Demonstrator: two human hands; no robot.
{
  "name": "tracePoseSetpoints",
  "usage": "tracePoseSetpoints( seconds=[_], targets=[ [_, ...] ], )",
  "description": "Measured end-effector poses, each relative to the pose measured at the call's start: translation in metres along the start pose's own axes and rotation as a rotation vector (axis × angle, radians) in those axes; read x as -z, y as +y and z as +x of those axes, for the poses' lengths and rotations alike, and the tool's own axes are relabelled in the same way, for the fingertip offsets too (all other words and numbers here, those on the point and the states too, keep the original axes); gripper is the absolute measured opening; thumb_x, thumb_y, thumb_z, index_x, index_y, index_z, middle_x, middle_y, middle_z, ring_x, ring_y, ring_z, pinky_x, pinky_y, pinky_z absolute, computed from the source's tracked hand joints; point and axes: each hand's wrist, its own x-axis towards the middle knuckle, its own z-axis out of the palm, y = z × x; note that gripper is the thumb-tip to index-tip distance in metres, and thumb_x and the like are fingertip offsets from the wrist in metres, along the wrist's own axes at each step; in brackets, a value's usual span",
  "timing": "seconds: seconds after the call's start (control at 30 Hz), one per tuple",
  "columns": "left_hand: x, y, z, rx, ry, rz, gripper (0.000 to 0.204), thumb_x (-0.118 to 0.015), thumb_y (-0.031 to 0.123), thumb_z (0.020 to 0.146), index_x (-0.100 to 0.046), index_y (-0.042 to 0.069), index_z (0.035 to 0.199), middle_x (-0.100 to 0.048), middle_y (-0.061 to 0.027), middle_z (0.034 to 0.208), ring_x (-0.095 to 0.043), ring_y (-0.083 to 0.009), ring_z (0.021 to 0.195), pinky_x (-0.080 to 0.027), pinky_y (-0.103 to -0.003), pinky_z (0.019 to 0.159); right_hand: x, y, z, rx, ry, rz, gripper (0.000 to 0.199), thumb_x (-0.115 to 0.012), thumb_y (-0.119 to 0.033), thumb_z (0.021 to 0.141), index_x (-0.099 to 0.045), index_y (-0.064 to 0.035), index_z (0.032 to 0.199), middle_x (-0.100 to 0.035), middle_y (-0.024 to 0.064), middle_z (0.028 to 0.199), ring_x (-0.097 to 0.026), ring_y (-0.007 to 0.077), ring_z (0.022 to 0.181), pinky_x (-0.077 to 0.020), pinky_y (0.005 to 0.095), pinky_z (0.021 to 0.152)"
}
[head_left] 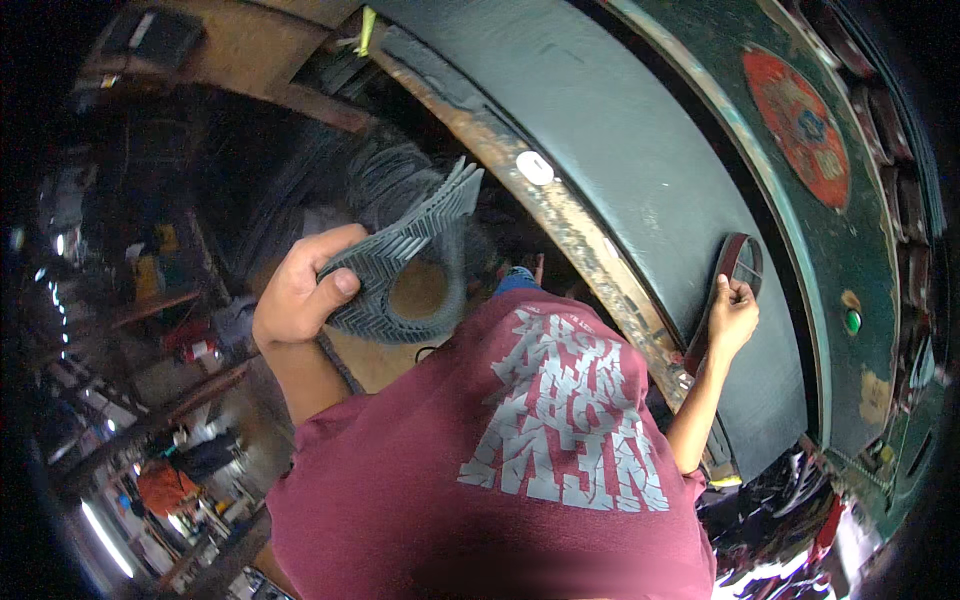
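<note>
My left hand is closed around a bunch of grey rubber strips with a herringbone pattern. The strips fan out at their upper ends, and one bends round in a loop below. On the other side, my right hand pinches a dark strip with a reddish edge, curled into a loop at its top. That strip is over the grey flat surface of a long machine, like a belt, and its lower end is partly hidden by my wrist.
A worn wooden edge with a white round sticker runs along the near side of the grey surface. Beyond stands a green machine frame with a red oval mark and a green button. Cluttered shelving fills the dim left side.
</note>
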Motion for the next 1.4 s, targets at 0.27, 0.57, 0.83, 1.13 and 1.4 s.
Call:
tracePoseSetpoints(
  seconds=[0.27, 0.57, 0.83, 1.13, 1.4],
  targets=[
    [0.001, -0.177, -0.006, 0.248, 0.413, 0.309, 0.034, -0.058, 0.032, 0.102, -0.06, -0.001, 0.091, -0.049, -0.0089, 0.071, -0.047, -0.0171, 0.068, -0.042, -0.035, 0.065, -0.006, 0.01, -0.036, 0.488, 0.08, -0.257, 0.041, -0.063, -0.004, 0.09, -0.058, -0.0008, 0.131, -0.06, 0.0213, 0.116, -0.058, 0.0417, 0.114, -0.0477, 0.0485, 0.097],
    [-0.004, -0.468, -0.065, 0.342, 0.773, 0.301, 0.054, -0.06, 0.049, 0.1, -0.059, -0.003, 0.087, -0.054, -0.008, 0.07, -0.059, -0.0224, 0.072, -0.047, -0.04, 0.067, 0.046, 0.045, -0.061, 0.462, -0.433, -0.199, 0.013, -0.066, 0.005, 0.08, -0.064, 0.0036, 0.092, -0.063, 0.0183, 0.094, -0.063, 0.0382, 0.093, -0.0499, 0.0421, 0.086],
    [-0.07, -0.57, -0.107, 1.065, 0.308, -0.288, 0.044, -0.063, 0.045, 0.1, -0.059, 0.002, 0.106, -0.062, -0.0069, 0.088, -0.061, -0.0142, 0.075, -0.05, -0.033, 0.054, 0.036, 0.053, -0.058, 0.416, -0.356, -0.104, 0.01, -0.07, 0.004, 0.077, -0.065, 0.0023, 0.086, -0.062, 0.0145, 0.087, -0.064, 0.0317, 0.087, -0.0504, 0.0383, 0.083],
    [-0.066, -0.312, 0.1, 0.276, 0.184, -0.08, 0.03, -0.053, 0.023, 0.108, -0.063, 0.001, 0.125, -0.065, -0.0035, 0.094, -0.059, -0.0113, 0.082, -0.051, -0.028, 0.08, 0.061, 0.037, -0.091, -0.226, -0.391, 1.242, 0.023, -0.07, -0.013, 0.094, -0.062, -0.0009, 0.113, -0.066, 0.0032, 0.096, -0.066, 0.0193, 0.089, -0.0527, 0.0336, 0.092],
    [-0.205, -0.033, 0.19, -0.56, -0.435, -0.096, 0.052, -0.068, 0.024, 0.095, -0.056, 0.001, 0.139, -0.053, -0.0177, 0.143, -0.052, -0.029, 0.13, -0.04, -0.04, 0.112, 0.019, 0.031, -0.141, -0.788, 0.36, 1.834, 0.044, -0.046, -0.034, 0.108, -0.054, -0.0029, 0.138, -0.058, 0.0144, 0.142, -0.055, 0.0324, 0.131, -0.041, 0.0569, 0.113]
  ],
)
